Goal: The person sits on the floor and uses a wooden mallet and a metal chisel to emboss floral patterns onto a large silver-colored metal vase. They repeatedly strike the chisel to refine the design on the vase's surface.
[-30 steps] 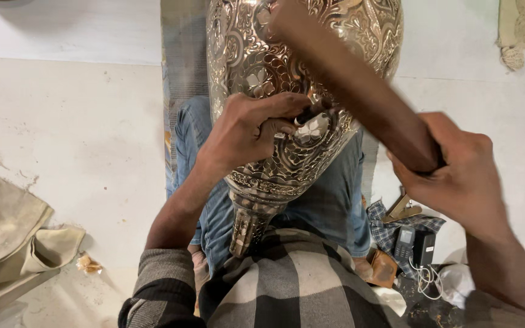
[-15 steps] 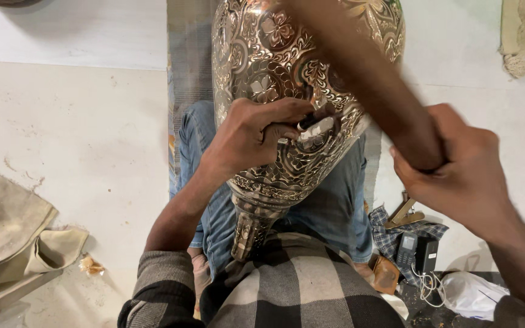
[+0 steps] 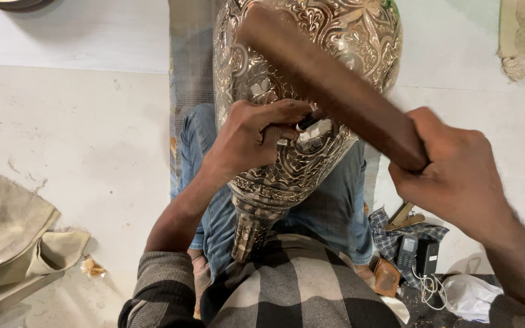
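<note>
vase: large engraved silver-coloured metal vase [image 3: 287,67] is laid across the lap, narrow foot toward the body, wide belly pointing away; surface is covered in raised floral pattern.
chisel: small metal chisel [image 3: 307,121] is set tip-down against the vase wall, near the middle of the belly; only its top end is seen past the fingers.
left hand: left hand [image 3: 253,140] is rested on the vase, fingers pinched tight around the chisel.
mallet: long brown wooden mallet [image 3: 335,85] is held slanted over the vase, its far end blurred, its lower face just above the chisel top; contact cannot be told.
right hand: right hand [image 3: 457,176] is clenched around the near end of the mallet, to the right of the vase.
clothing: blue jeans [image 3: 335,206] are seen under the vase, checked shirt [image 3: 299,285] at the bottom edge.
floor: pale floor [image 3: 74,140] is seen all around.
left side: beige cloth bag [image 3: 7,231] is lying well apart from the vase.
right side: two small dark phones [image 3: 417,254] on a checked cloth [image 3: 390,237], white plastic bag [image 3: 469,294] beside them.
</note>
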Available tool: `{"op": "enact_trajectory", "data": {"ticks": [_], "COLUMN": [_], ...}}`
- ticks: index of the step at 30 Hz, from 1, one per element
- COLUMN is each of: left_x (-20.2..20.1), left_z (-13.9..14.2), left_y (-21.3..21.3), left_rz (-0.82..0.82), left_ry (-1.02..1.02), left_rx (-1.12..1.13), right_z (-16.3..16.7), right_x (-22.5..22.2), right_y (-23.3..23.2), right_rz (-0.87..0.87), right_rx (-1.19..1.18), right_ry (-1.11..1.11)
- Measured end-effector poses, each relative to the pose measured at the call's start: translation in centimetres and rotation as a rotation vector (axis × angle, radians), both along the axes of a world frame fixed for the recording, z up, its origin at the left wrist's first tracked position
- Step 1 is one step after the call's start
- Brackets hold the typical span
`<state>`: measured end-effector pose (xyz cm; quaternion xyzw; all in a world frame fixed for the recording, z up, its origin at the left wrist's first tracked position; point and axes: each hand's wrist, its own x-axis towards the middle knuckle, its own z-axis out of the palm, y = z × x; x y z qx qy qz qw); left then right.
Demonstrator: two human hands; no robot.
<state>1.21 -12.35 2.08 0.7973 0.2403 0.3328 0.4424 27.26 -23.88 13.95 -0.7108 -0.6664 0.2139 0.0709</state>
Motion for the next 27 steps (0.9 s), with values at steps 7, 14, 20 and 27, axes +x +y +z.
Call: {"op": "enact_trajectory", "data": {"ticks": [7, 14, 20, 27], "left_x": [0.0, -0.1, 0.1, -0.2], "left_z": [0.3, 0.2, 0.2, -0.7], "left_y": [0.0, -0.3, -0.1, -0.1], "left_rz": [0.012, 0.029, 0.031, 0.056], "left_ry": [-0.028, -0.094, -0.032, -0.193], "left_rx": [-0.001, 0.039, 0.02, -0.139], "right_z": [0.1, -0.5, 0.6, -0.9], "right_x": [-0.4, -0.2, -1.5, -0.5], "right_y": [1.2, -0.2, 1.0, -0.5], "right_rz": [-0.026, -0.203, -0.07, -0.174], "right_rx": [-0.151, 0.136, 0.172, -0.044], "right_ry": [-0.014, 0.325, 0.316, 0.173]}}
